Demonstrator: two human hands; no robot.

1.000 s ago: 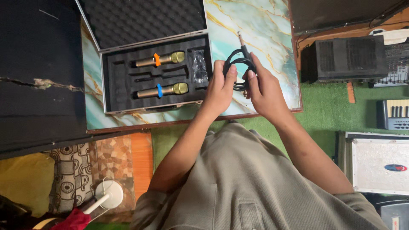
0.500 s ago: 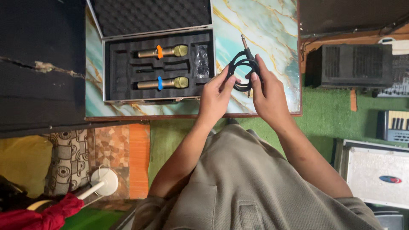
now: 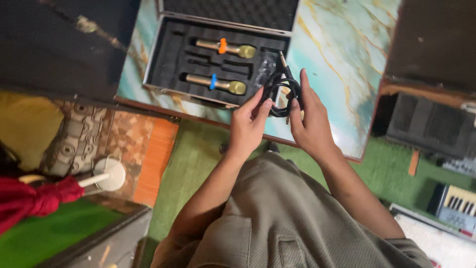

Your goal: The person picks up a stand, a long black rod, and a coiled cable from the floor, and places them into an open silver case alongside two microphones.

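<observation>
We hold the coiled black cable (image 3: 281, 92) between both grips, left hand (image 3: 248, 126) and right hand (image 3: 310, 126) clamped on it, above the desk (image 3: 342, 59).

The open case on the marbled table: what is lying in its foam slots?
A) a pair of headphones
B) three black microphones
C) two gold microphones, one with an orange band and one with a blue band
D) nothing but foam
C: the case holds an orange-banded microphone and a blue-banded microphone.

Music room; microphone case (image 3: 218, 54), keyboard (image 3: 458, 201), amplifier (image 3: 431, 126).
</observation>
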